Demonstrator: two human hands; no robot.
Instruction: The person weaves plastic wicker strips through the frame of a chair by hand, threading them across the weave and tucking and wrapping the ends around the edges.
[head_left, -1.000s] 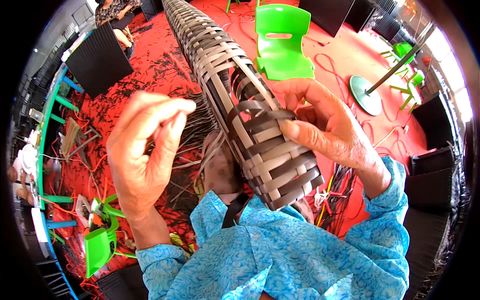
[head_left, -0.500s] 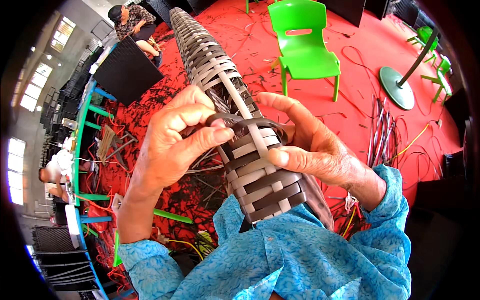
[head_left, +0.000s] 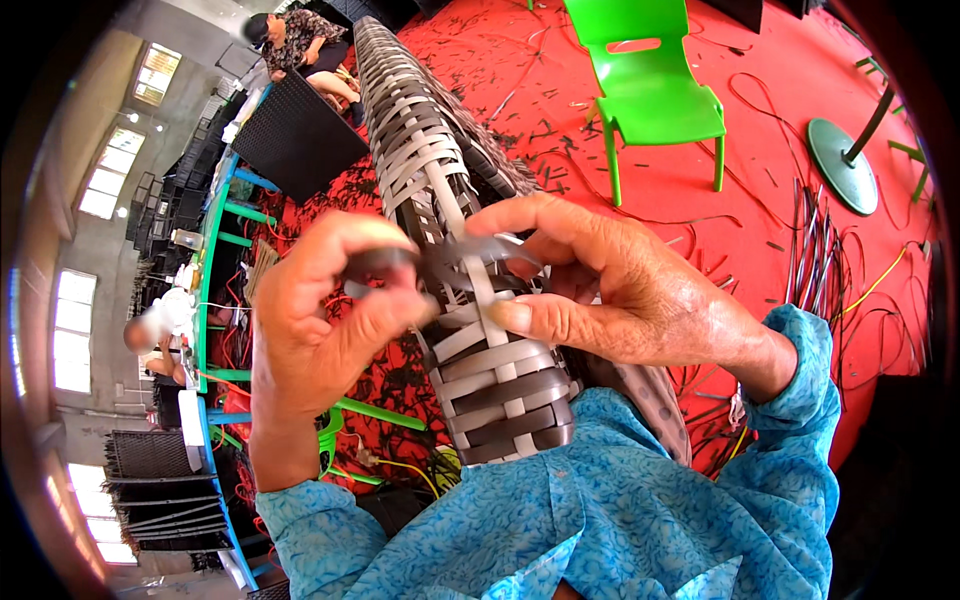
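Lifting a dark flat strip [head_left: 450,258] above the weave, the left hand [head_left: 325,310] has its grip closed to a small gap, and the strip passes between its fingers; because of motion blur I cannot tell how firmly it is pinched. The right hand [head_left: 595,285] has thumb and forefinger moderately apart: the thumb rests on the woven column [head_left: 510,385], the forefinger lies beside the dark strip, and whether the fingers behind are clamping anything, I cannot tell. This column, made of brown and grey bands, lies lengthwise in front of the blue shirt [head_left: 470,520] and points away, toward the red floor [head_left: 545,105]. Under the dark strip runs a pale lengthwise strip [head_left: 443,200], over a part which looks less filled. In my judgement, the dark strip could twist or form a kink if the two hands pull it at different angles. It could also slip out if the left pinch is loose. Should the right thumb press weakly, the column might roll, and the neighbouring bands could spread unevenly.
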